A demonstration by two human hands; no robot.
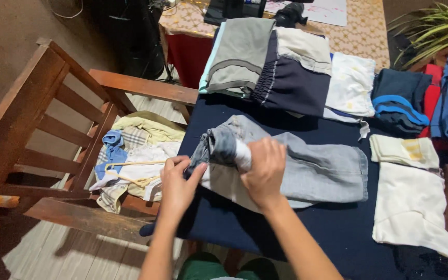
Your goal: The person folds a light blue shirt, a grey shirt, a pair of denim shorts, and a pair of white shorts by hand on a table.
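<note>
Grey jeans (pixel 307 171), frame centre: soft, limp, moderately heavy. Left hand (pixel 177 184) pinches the edge; right hand (pixel 263 171) grips the rolled end.

We see faded grey denim jeans (pixel 296 173), soft and matt, on a smooth dark navy cloth (pixel 333 233). Beside it we note a brown wooden chair (pixel 53 135), slightly glossy, holding crumpled cotton clothes (pixel 136 150).

Single head-worn view, looking steeply down and forward over the counter (pixel 265 228), close above both hands, wooden chair (pixel 53 129) at left, plant (pixel 431 31) at far right edge
</note>
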